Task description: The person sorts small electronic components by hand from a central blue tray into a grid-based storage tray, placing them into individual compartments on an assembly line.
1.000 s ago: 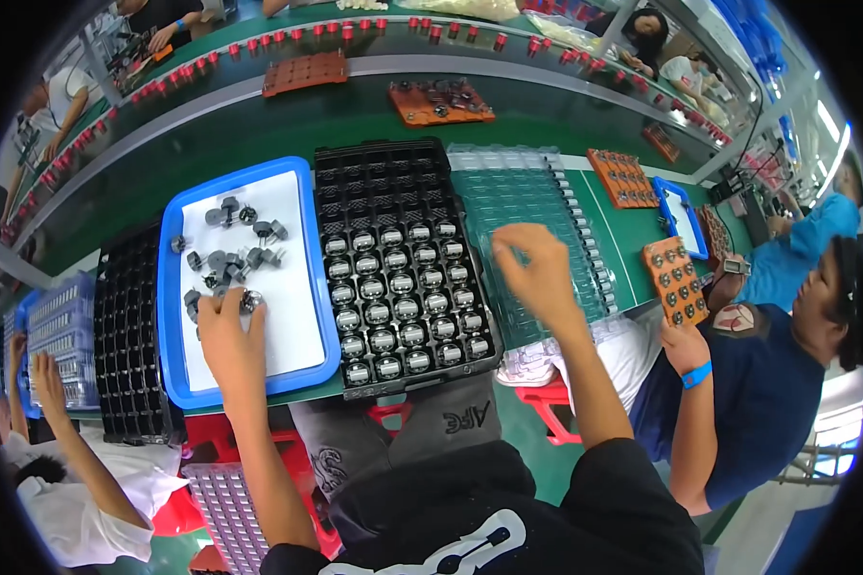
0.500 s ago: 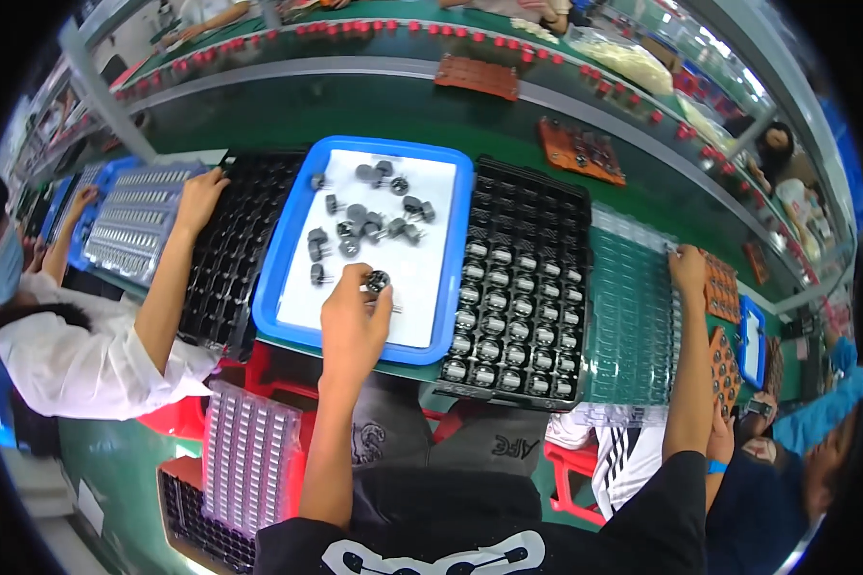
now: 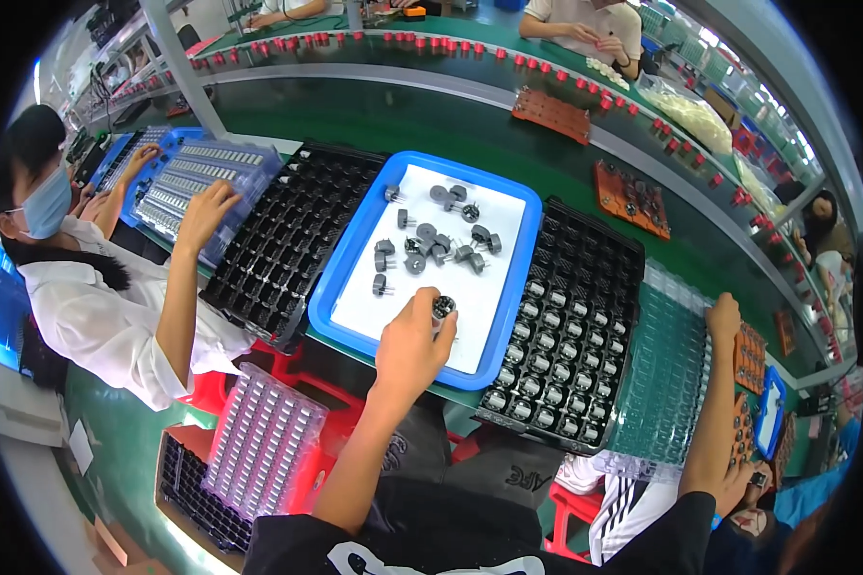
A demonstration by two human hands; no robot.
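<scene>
My left hand [image 3: 414,347] pinches a small round black component with metal pins [image 3: 443,307] between thumb and fingers. It is over the near part of a blue-rimmed tray [image 3: 322,302] lined with white paper. Several similar dark components [image 3: 427,233] lie scattered on the paper farther back. At the right, my right hand [image 3: 724,318] is closed at the edge of a clear plastic blister tray [image 3: 671,359]; its fingertips are partly hidden. Between the two trays stands a black pocketed tray [image 3: 594,251], its nearer pockets filled with silver-topped parts [image 3: 556,356].
Another black pocketed tray [image 3: 302,216] lies left of the blue one. A co-worker in white reaches over a tray of silver parts [image 3: 197,182]. Orange boards [image 3: 633,199] sit beyond, before a line of red pieces. Below left, a filled blister tray [image 3: 264,436] rests on a red stool.
The view has turned left, so the bench appears farther right. My left hand still holds the component over the blue tray. The co-worker's hand has moved away from the black tray's edge.
</scene>
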